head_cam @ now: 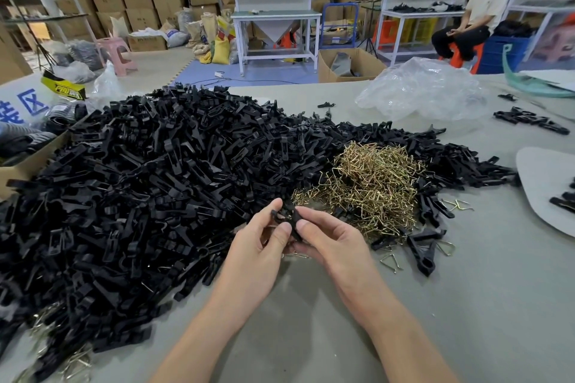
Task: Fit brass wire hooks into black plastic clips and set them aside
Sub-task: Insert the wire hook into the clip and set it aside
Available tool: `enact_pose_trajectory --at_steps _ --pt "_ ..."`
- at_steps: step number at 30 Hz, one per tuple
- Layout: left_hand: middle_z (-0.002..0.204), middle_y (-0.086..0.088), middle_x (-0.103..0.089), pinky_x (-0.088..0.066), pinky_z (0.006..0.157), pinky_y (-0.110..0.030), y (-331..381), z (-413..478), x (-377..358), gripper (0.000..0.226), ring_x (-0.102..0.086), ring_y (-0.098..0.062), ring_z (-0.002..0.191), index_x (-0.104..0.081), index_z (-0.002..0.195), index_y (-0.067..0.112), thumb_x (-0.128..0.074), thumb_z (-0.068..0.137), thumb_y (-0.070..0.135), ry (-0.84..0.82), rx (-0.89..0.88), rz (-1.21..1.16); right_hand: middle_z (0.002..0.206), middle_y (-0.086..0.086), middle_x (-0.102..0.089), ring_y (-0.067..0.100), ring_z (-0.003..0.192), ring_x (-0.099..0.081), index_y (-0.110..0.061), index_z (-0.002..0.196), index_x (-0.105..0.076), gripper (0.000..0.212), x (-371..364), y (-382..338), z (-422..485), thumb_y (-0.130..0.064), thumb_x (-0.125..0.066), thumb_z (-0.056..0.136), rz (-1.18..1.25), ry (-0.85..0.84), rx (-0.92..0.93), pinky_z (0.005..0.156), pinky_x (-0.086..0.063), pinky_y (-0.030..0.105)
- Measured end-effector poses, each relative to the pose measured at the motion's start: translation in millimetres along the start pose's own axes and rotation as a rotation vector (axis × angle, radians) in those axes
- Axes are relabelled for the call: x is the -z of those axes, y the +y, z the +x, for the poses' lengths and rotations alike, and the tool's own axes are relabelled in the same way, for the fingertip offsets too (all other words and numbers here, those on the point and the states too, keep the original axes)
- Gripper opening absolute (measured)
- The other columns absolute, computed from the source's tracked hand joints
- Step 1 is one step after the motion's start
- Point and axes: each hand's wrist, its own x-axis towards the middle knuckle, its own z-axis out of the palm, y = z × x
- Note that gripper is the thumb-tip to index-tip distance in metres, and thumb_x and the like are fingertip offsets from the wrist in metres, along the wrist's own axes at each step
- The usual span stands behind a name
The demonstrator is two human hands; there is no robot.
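Both my hands meet over the grey table's middle and hold one black plastic clip [287, 216] between them. My left hand [261, 246] pinches the clip's left end with thumb and fingers. My right hand [329, 242] curls round its right side, thumb on top. A brass wire hook [300, 255] shows just under my hands; whether it sits in the clip I cannot tell. A heap of brass hooks [367, 186] lies right behind my hands. A huge pile of black clips [149, 183] covers the table's left and middle.
Loose clips [424, 247] and single hooks [390, 263] lie to the right of my hands. A crumpled clear plastic bag [426, 87] sits at the back right. A cardboard box [28, 165] stands at the left edge. A seated person [473, 15] is far right behind.
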Motion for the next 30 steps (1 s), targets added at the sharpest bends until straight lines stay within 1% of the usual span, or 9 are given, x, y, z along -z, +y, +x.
enact_pose_trajectory --at_steps 4,10,12,15,18,20,22,26,30 --pt "0.111 0.008 -0.071 -0.047 0.084 -0.008 4 -2 0 0.043 -0.066 0.002 0.1 -0.05 0.143 0.026 -0.056 0.101 0.017 0.003 -0.021 0.079 0.098 0.001 -0.078 0.013 0.092 -0.075 -0.023 0.104 -0.078 0.025 0 -1 -1 -0.003 -0.067 0.093 0.005 -0.007 0.024 0.073 -0.058 0.02" --pt "0.103 0.008 -0.07 -0.047 0.076 -0.007 4 -2 -1 0.044 -0.066 0.005 0.091 -0.05 0.141 0.029 -0.057 0.1 0.017 0.001 -0.017 0.046 0.091 0.0 -0.077 0.011 0.087 -0.072 -0.024 0.096 -0.079 0.019 0 -1 -3 -0.007 -0.071 0.091 -0.105 0.025 0.081 0.073 -0.057 0.021" --pt "0.096 0.011 -0.068 -0.046 0.072 -0.007 1 -1 0 0.043 -0.065 0.005 0.083 -0.051 0.134 0.037 -0.063 0.097 0.018 0.051 -0.014 0.018 0.087 -0.003 -0.077 0.008 0.083 -0.071 -0.022 0.095 -0.078 0.017 0 -1 -3 -0.007 -0.071 0.09 -0.115 0.04 0.088 0.07 -0.057 0.02" --pt "0.096 0.013 -0.072 -0.05 0.07 -0.011 -2 1 1 0.032 -0.067 -0.003 0.086 -0.058 0.114 0.038 -0.071 0.091 0.021 0.131 0.006 -0.065 0.082 0.0 -0.077 0.008 0.079 -0.071 -0.019 0.099 -0.078 0.018 0 -2 -3 -0.005 -0.07 0.091 -0.128 0.044 0.106 0.071 -0.058 0.021" --pt "0.097 0.012 -0.074 -0.052 0.079 -0.02 -5 1 2 0.02 -0.069 -0.006 0.092 -0.065 0.106 0.033 -0.071 0.091 0.022 0.142 0.0 -0.076 0.087 0.002 -0.078 0.01 0.083 -0.073 -0.022 0.101 -0.078 0.021 -1 -1 -5 -0.005 -0.069 0.092 -0.171 0.047 0.12 0.073 -0.058 0.021" --pt "0.097 0.01 -0.075 -0.053 0.081 -0.023 -5 0 1 0.017 -0.069 -0.007 0.092 -0.067 0.106 0.032 -0.068 0.093 0.021 0.136 -0.003 -0.089 0.091 0.002 -0.079 0.014 0.088 -0.074 -0.025 0.101 -0.077 0.022 0 0 -6 -0.007 -0.07 0.092 -0.216 0.044 0.134 0.078 -0.06 0.026" --pt "0.096 0.014 -0.074 -0.051 0.077 -0.016 -4 -1 0 0.018 -0.068 -0.003 0.087 -0.068 0.107 0.032 -0.066 0.095 0.02 0.145 -0.023 -0.077 0.092 -0.001 -0.079 0.018 0.09 -0.074 -0.027 0.101 -0.077 0.022 0 1 -6 -0.008 -0.07 0.093 -0.265 0.052 0.155 0.083 -0.06 0.029" --pt "0.102 0.017 -0.069 -0.049 0.079 -0.014 2 -7 -5 0.027 -0.065 -0.002 0.092 -0.065 0.117 0.038 -0.066 0.094 0.024 0.131 -0.114 0.095 0.093 -0.01 -0.078 0.007 0.091 -0.073 -0.029 0.097 -0.077 0.02 -1 3 -11 -0.013 -0.066 0.096 -0.416 -0.032 0.198 0.082 -0.053 0.019" --pt "0.108 0.014 -0.063 -0.047 0.079 -0.012 3 -8 -5 0.035 -0.064 -0.006 0.095 -0.062 0.125 0.032 -0.064 0.095 0.015 0.066 -0.178 0.195 0.089 -0.007 -0.077 0.007 0.085 -0.071 -0.026 0.089 -0.077 0.025 0 3 -10 -0.009 -0.06 0.096 -0.416 -0.017 0.163 0.08 -0.056 0.023"
